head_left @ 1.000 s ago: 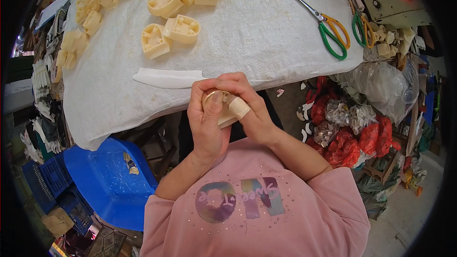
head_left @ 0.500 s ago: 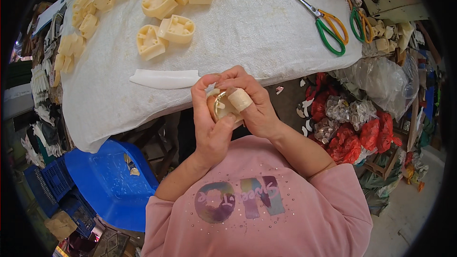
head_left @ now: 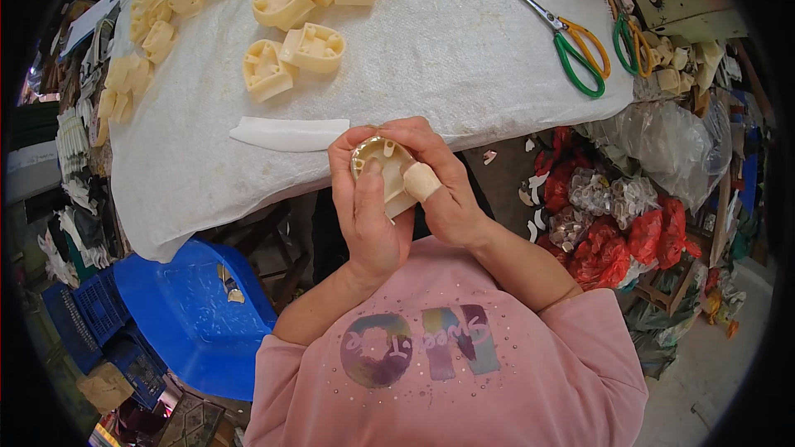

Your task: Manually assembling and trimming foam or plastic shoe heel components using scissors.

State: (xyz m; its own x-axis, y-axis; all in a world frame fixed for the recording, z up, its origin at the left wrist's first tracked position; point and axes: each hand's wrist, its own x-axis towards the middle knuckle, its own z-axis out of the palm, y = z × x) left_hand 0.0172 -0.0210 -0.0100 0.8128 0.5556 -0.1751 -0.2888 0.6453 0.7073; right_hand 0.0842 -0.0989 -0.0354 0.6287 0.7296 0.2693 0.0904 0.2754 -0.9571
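Between both hands, just off the table's near edge, is a cream plastic heel block [head_left: 396, 175], its hollow side with small posts facing up. A shiny gold-coloured band runs along its rounded rim. My left hand [head_left: 361, 228] wraps its left side, thumb laid inside the hollow. Gripping the right side is my right hand [head_left: 454, 203], its thumb wrapped in pale tape [head_left: 421, 182] and its fingers at the far rim. A curved white strip [head_left: 290, 134] lies on the table just left of my hands. Fingers hide the block's underside.
Several more cream heel blocks [head_left: 315, 48] lie on the white-covered table [head_left: 447, 58]. Scissors [head_left: 580, 54] with green and yellow handles rest at its right, near a second pair [head_left: 632, 44]. A blue plastic chair [head_left: 178, 306] stands lower left; red bags [head_left: 598, 255] sit at lower right.
The heel block has been turned so its hollow faces up more openly. My left thumb has shifted up into the hollow, and my right fingers have moved along the far rim.
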